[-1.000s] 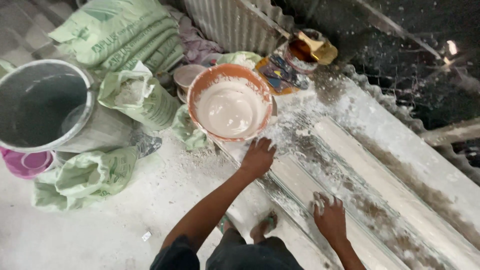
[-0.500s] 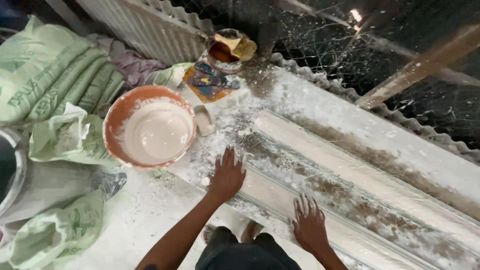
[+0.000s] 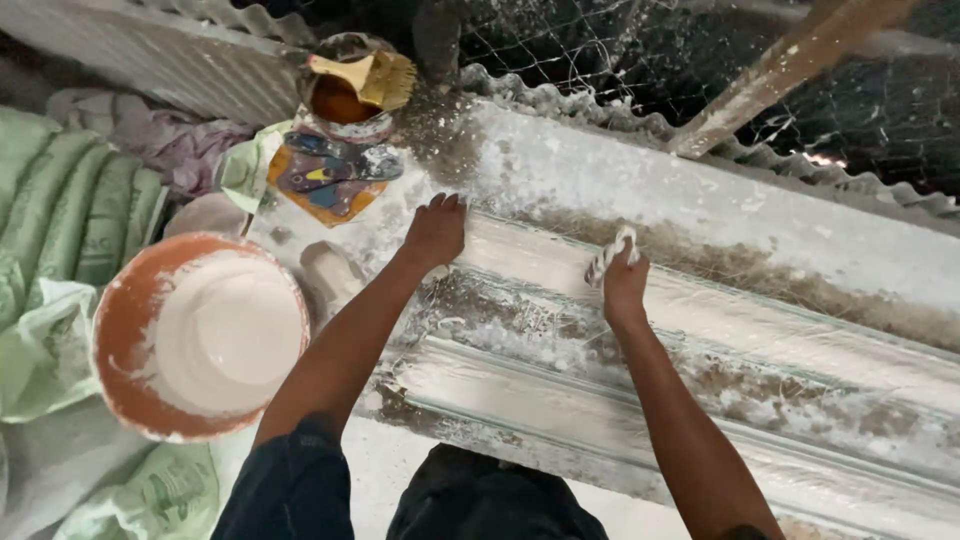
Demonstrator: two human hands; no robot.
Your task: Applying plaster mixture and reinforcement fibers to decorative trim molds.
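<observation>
My left hand (image 3: 435,229) rests palm down, fingers together, on the near end of a long white plaster moulding (image 3: 700,330) that runs from centre to lower right. My right hand (image 3: 622,282) is further along the same moulding, closed on a small white wad or rag (image 3: 612,254) pressed against its wet surface. An orange bucket (image 3: 130,320) with white plaster inside stands at left, a little apart from my left forearm.
A tin with a brush (image 3: 362,78) laid across it stands on a patterned can (image 3: 330,175) behind the moulding's end. Green sacks (image 3: 70,210) lie at left. Corrugated sheet (image 3: 150,40) and wire mesh (image 3: 620,50) back the scene; a wooden stick (image 3: 780,70) leans at upper right.
Both hands have moved forward up the moulding. The right hand, flat and spread before, is now closed on a white wad. The view has shifted right and closer.
</observation>
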